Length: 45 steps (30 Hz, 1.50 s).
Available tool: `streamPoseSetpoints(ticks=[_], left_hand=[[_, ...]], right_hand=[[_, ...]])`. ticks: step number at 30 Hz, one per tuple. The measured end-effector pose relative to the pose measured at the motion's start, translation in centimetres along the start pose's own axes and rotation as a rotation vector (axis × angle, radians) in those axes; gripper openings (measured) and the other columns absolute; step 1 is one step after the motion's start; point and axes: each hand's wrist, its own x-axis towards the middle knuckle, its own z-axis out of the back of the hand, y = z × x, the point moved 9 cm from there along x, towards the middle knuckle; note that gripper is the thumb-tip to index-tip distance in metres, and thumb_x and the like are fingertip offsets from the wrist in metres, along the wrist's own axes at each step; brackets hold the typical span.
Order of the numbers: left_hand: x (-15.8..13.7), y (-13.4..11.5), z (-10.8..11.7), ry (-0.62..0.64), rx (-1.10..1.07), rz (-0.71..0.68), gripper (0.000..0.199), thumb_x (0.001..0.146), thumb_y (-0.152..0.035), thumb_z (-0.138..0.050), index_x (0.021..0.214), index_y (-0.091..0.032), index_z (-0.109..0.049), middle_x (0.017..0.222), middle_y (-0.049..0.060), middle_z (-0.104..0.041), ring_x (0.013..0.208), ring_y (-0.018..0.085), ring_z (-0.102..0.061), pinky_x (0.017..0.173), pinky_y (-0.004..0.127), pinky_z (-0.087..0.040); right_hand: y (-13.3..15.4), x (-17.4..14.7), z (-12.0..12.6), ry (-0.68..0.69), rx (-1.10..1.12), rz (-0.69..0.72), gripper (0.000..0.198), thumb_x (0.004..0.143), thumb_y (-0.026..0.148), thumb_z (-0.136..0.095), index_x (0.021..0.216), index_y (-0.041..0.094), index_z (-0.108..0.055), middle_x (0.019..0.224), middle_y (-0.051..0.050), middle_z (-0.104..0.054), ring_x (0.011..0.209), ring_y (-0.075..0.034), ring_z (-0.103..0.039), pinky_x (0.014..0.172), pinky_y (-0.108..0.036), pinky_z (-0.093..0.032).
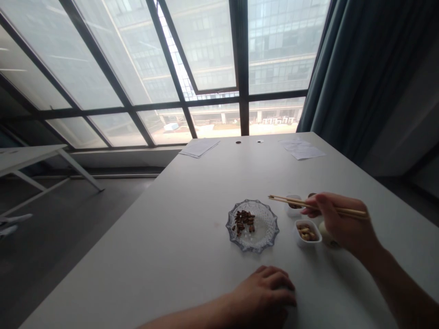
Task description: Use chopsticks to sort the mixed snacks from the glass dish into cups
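Observation:
My right hand (339, 219) grips a pair of wooden chopsticks (286, 199), whose tips are close together and point left, near the upper right edge of a scalloped glass plate (267, 226). Whether the tips pinch anything is too small to tell. Small dark brown elongated pieces (244, 220) lie in a heap on the plate's left half. Below the right hand is a small white tub (307, 242) of pale brown nuts (307, 232). Another white tub (293, 211) stands behind the chopsticks. My left hand (265, 292) rests on the table in front of the plate, fingers loosely bent, holding nothing visible.
Partly hidden by my right hand, a rounded pale container (328, 233) stands beside the nut tub. Papers lie at the white table's (171, 233) far left (199, 147) and far right (302, 149). Beyond are windows, a dark curtain (343, 77) and another table (30, 155).

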Motion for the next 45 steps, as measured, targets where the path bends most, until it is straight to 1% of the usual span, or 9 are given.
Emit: streamPoseSetpoints(ticks=[3,5,9,15,18,22,25,28,45], left_hand=[[0.0,-0.1,0.0,0.003,-0.001,-0.006,0.024,0.094,-0.033,-0.056,0.116,-0.026,-0.059,0.128,0.004,-0.065,0.128,0.021,-0.053,0.110,0.034,-0.041],[-0.1,-0.1,0.1,-0.002,-0.001,-0.005,0.024,0.094,-0.033,-0.056,0.117,-0.026,-0.059,0.128,0.004,-0.064,0.129,0.020,-0.053,0.111,0.033,-0.040],[-0.1,-0.1,0.2,-0.018,-0.009,0.003,0.024,0.094,-0.031,-0.056,0.117,-0.026,-0.059,0.128,0.003,-0.064,0.129,0.019,-0.052,0.112,0.033,-0.039],[-0.1,-0.2,0.2,-0.008,-0.010,0.012,0.025,0.094,-0.031,-0.056,0.118,-0.027,-0.059,0.129,0.003,-0.064,0.129,0.019,-0.052,0.112,0.033,-0.039],[-0.1,-0.3,0.3,-0.022,-0.004,0.000,0.025,0.094,-0.032,-0.056,0.118,-0.026,-0.059,0.128,0.002,-0.064,0.128,0.019,-0.052,0.113,0.031,-0.038],[-0.1,-0.2,0.3,-0.029,0.007,-0.015,0.024,0.094,-0.033,-0.054,0.116,-0.026,-0.059,0.128,0.002,-0.064,0.128,0.018,-0.052,0.112,0.030,-0.038],[0.0,-0.2,0.3,-0.025,0.014,-0.019,0.023,0.095,-0.034,-0.054,0.116,-0.026,-0.059,0.128,0.002,-0.064,0.128,0.018,-0.052,0.112,0.031,-0.038],[0.0,-0.2,0.2,-0.018,0.015,-0.021,0.024,0.095,-0.034,-0.054,0.117,-0.026,-0.059,0.128,0.002,-0.064,0.129,0.019,-0.052,0.112,0.032,-0.038],[0.1,-0.2,0.2,0.015,-0.012,0.005,0.024,0.094,-0.032,-0.056,0.118,-0.027,-0.059,0.130,0.004,-0.064,0.130,0.021,-0.051,0.112,0.036,-0.040]], right_hand=[[0.7,0.5,3.9,-0.155,-0.145,-0.015,0.032,0.093,0.051,-0.064,0.083,0.023,-0.076,0.074,-0.007,-0.077,0.065,-0.027,-0.075,0.061,-0.039,-0.062],[0.8,0.7,5.0,-0.181,-0.204,-0.020,0.033,0.093,0.053,-0.064,0.082,0.023,-0.075,0.073,-0.007,-0.077,0.063,-0.027,-0.075,0.059,-0.039,-0.061],[1.1,1.0,4.9,-0.131,-0.241,0.005,0.033,0.092,0.054,-0.064,0.083,0.024,-0.075,0.073,-0.006,-0.077,0.063,-0.026,-0.074,0.055,-0.037,-0.058],[1.8,0.8,4.6,-0.144,-0.225,-0.029,0.038,0.093,0.055,-0.063,0.077,0.021,-0.073,0.072,-0.006,-0.077,0.066,-0.025,-0.075,0.059,-0.035,-0.058],[1.1,0.6,3.5,-0.080,-0.116,-0.050,0.038,0.093,0.054,-0.063,0.078,0.020,-0.073,0.072,-0.006,-0.076,0.064,-0.023,-0.074,0.059,-0.033,-0.059],[-0.4,-0.3,-1.0,0.162,0.050,-0.065,0.036,0.096,0.051,-0.060,0.087,0.020,-0.075,0.073,-0.006,-0.074,0.062,-0.021,-0.072,0.054,-0.029,-0.056],[0.1,-1.4,-4.9,0.342,0.033,0.047,0.039,0.100,0.045,-0.055,0.077,0.019,-0.073,0.071,-0.005,-0.071,0.062,-0.017,-0.067,0.059,-0.029,-0.051],[0.9,-2.3,-7.2,0.436,-0.009,0.150,0.043,0.102,0.043,-0.054,0.069,0.019,-0.069,0.068,-0.003,-0.067,0.064,-0.016,-0.063,0.065,-0.029,-0.047],[-1.4,-2.7,-8.5,0.478,-0.040,0.060,0.044,0.100,0.049,-0.054,0.071,0.020,-0.068,0.067,-0.002,-0.067,0.063,-0.015,-0.062,0.065,-0.028,-0.045]])
